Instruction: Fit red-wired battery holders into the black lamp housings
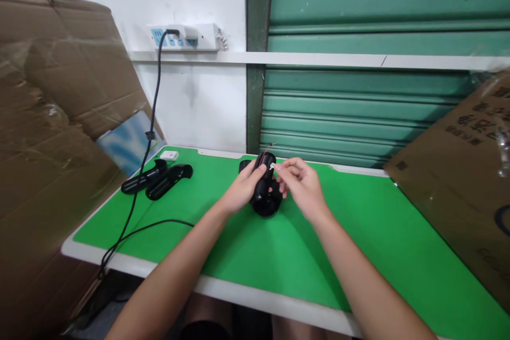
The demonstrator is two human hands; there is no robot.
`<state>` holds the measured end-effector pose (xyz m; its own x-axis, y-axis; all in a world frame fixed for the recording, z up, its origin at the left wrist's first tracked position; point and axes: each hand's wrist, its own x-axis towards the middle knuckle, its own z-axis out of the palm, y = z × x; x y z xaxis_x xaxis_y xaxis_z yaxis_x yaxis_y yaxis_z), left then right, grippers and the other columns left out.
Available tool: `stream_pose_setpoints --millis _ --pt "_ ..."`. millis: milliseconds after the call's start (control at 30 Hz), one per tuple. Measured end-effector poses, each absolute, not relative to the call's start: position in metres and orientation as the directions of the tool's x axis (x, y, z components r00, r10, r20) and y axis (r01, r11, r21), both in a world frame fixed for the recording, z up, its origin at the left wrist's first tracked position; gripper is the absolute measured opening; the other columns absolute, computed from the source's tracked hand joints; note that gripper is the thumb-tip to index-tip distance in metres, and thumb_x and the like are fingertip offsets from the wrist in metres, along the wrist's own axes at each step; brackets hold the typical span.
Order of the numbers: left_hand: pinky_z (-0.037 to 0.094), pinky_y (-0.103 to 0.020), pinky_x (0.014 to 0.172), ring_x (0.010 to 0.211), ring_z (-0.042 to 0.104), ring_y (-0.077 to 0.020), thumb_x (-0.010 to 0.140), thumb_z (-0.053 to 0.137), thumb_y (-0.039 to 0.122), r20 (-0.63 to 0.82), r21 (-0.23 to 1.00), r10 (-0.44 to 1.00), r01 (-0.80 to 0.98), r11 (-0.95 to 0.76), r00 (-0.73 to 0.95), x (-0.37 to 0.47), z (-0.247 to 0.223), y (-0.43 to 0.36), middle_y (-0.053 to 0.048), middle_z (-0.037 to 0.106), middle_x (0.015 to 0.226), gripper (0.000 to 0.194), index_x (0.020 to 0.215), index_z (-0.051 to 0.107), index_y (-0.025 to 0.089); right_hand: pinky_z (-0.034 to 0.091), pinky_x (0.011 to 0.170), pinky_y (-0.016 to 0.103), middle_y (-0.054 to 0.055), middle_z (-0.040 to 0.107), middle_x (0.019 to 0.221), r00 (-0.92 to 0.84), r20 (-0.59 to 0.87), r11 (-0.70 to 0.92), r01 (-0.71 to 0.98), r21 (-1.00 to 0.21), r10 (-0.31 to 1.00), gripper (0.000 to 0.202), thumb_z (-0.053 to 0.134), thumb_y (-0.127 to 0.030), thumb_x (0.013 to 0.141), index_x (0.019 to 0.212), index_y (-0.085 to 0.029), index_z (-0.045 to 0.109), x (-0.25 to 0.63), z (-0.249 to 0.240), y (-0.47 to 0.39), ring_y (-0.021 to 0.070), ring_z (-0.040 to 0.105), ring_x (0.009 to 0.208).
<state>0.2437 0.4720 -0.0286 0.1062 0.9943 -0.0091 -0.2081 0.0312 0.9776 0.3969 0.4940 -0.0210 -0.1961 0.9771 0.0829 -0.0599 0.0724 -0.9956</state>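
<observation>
My left hand (246, 185) is wrapped round a glossy black appliance body (268, 203) that looks like a hair dryer; its exact kind is unclear. A thin red wire (263, 153) sticks up from its upper end. Thumb and forefinger of my right hand (300, 183) are closed at a small white part (272, 166) against the black body. That part is too small to name. Other fingers of the right hand curl beside the body's right side. On the left of the table lie two curved black handle shells (169, 181), (144, 177).
The table has a green top (311, 265) with a white edge. A black cord (155, 95) runs from the wall socket strip (203, 37) down over the left side. A small white block (169, 155) sits at the back left. Cardboard (59, 90), (458, 170) flanks both sides.
</observation>
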Motion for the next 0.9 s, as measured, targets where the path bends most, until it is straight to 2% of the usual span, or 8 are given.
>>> stream_pose_setpoints --millis 133,333,433,567,633,700,800,900 --pt "0.051 -0.026 0.079 0.08 0.061 -0.0133 0.087 0.064 0.058 0.055 0.989 0.99 -0.145 -0.036 0.132 0.246 -0.027 0.469 -0.002 0.067 0.093 0.053 0.121 0.062 0.018 0.045 0.042 0.02 -0.001 0.064 0.066 -0.164 0.053 0.031 -0.134 -0.991 0.985 0.057 0.082 -0.06 0.059 0.086 -0.016 0.058 0.392 -0.024 0.492 0.0078 0.054 0.047" --pt "0.053 -0.03 0.073 0.074 0.064 -0.0162 0.088 0.061 0.056 -0.046 0.973 0.995 -0.22 0.065 0.09 0.247 -0.03 0.471 -0.002 0.07 0.099 0.055 0.133 0.054 0.025 0.054 0.064 0.024 0.008 0.074 0.088 -0.042 0.273 0.273 -0.001 -0.962 0.961 0.034 0.075 -0.044 0.073 0.091 -0.015 0.07 0.389 -0.027 0.486 0.0129 0.068 0.073" --pt "0.052 -0.03 0.084 0.088 0.065 -0.0177 0.09 0.059 0.05 -0.019 0.965 0.999 -0.259 0.03 0.044 0.246 -0.035 0.475 -0.002 0.069 0.103 0.043 0.124 0.059 0.023 0.051 0.07 0.025 0.006 0.073 0.088 -0.114 0.402 0.416 0.164 -0.894 0.908 0.024 0.068 -0.037 0.082 0.094 -0.017 0.075 0.39 -0.028 0.483 0.0117 0.064 0.074" --pt "0.046 -0.029 0.102 0.112 0.061 -0.0193 0.094 0.053 0.043 0.013 0.978 1.0 -0.207 -0.011 0.004 0.245 -0.037 0.477 -0.004 0.067 0.112 0.033 0.117 0.06 0.019 0.049 0.085 0.032 0.005 0.071 0.093 -0.326 0.542 0.631 0.328 -0.703 0.774 0.021 0.058 -0.027 0.09 0.094 -0.022 0.078 0.395 -0.029 0.483 0.0148 0.061 0.088" --pt "0.042 -0.03 0.107 0.119 0.058 -0.0197 0.095 0.052 0.042 0.023 0.986 1.0 -0.164 -0.024 -0.007 0.245 -0.036 0.476 -0.004 0.066 0.118 0.034 0.12 0.058 0.02 0.047 0.091 0.035 0.005 0.071 0.097 -0.405 0.566 0.695 0.377 -0.612 0.718 0.023 0.054 -0.024 0.092 0.097 -0.023 0.076 0.397 -0.029 0.484 0.0173 0.059 0.095" --pt "0.041 -0.03 0.109 0.123 0.057 -0.0204 0.095 0.051 0.043 0.034 0.989 0.999 -0.144 -0.033 0.0 0.245 -0.035 0.475 -0.005 0.065 0.124 0.037 0.125 0.056 0.021 0.045 0.094 0.037 0.005 0.07 0.098 -0.436 0.572 0.72 0.411 -0.56 0.694 0.024 0.053 -0.024 0.093 0.109 -0.023 0.071 0.399 -0.03 0.485 0.0192 0.058 0.099" --pt "0.039 -0.03 0.112 0.128 0.055 -0.0207 0.095 0.05 0.044 0.055 0.991 0.998 -0.12 -0.052 0.017 0.245 -0.034 0.474 -0.005 0.063 0.132 0.039 0.127 0.055 0.022 0.043 0.101 0.04 0.005 0.069 0.099 -0.419 0.58 0.715 0.44 -0.544 0.699 0.033 0.054 -0.024 0.092 0.125 -0.022 0.056 0.4 -0.032 0.485 0.0215 0.058 0.11" --pt "0.038 -0.03 0.114 0.13 0.053 -0.0204 0.097 0.047 0.043 0.07 0.995 0.997 -0.078 -0.068 0.019 0.246 -0.034 0.473 -0.005 0.063 0.133 0.038 0.127 0.055 0.022 0.041 0.106 0.04 0.005 0.069 0.1 -0.403 0.582 0.708 0.438 -0.554 0.706 0.036 0.054 -0.025 0.093 0.127 -0.022 0.048 0.399 -0.034 0.486 0.022 0.059 0.115"
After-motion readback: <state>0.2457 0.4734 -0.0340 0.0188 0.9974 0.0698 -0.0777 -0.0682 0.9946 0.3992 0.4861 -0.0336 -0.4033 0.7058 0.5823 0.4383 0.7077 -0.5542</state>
